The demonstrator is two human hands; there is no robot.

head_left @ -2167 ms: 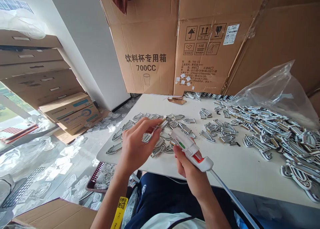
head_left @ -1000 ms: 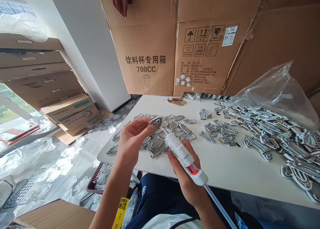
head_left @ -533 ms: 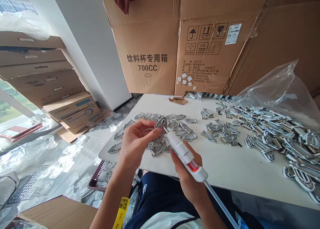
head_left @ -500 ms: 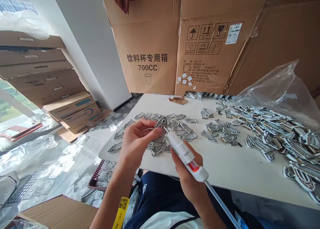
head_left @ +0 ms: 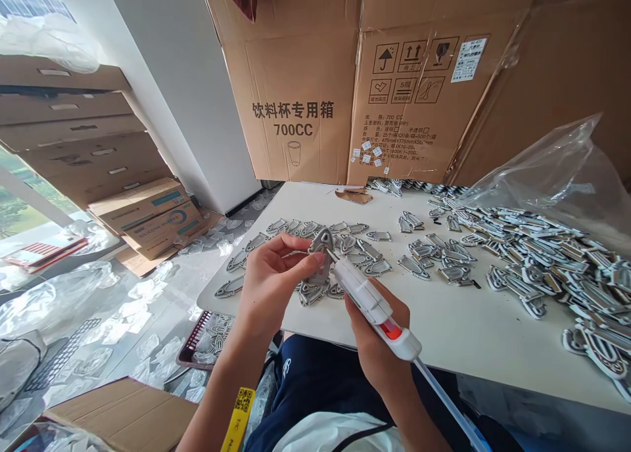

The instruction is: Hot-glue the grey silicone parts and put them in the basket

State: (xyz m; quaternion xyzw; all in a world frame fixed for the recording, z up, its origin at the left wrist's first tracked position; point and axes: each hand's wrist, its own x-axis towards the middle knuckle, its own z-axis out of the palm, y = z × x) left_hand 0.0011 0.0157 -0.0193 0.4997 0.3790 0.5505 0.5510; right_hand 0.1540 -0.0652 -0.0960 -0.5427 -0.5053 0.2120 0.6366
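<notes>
1. Head view, centre: the left hand (head_left: 269, 278) has its fingers closed on a grey frame-like part (head_left: 322, 240), pinched between thumb and fingertips. The part is tilted, its narrow, rounded end upward, above the surface (head_left: 444, 337).
2. Head view, right of centre: the right hand (head_left: 379, 337) has its fingers wrapped around a white glue gun (head_left: 362, 293) with a red section near its rear. The nozzle points to the upper left and meets or nearly meets the held part; actual contact cannot be told. A pale, translucent rod (head_left: 446, 399) runs from the rear end toward the bottom edge.
3. Head view, middle: similar loose parts (head_left: 378, 268) lie scattered around and beyond the hands, with a large heap (head_left: 542, 242) at the right, partly beneath a clear plastic bag (head_left: 562, 166).
4. Head view, top: printed cardboard (head_left: 305, 58) stands behind the surface; a torn brown scrap (head_left: 353, 196) lies near its base.
5. Head view, lower left: a dark red basket (head_left: 190, 343) holding further parts sits below the surface's edge; a yellow band (head_left: 238, 418) shows at the left forearm.
</notes>
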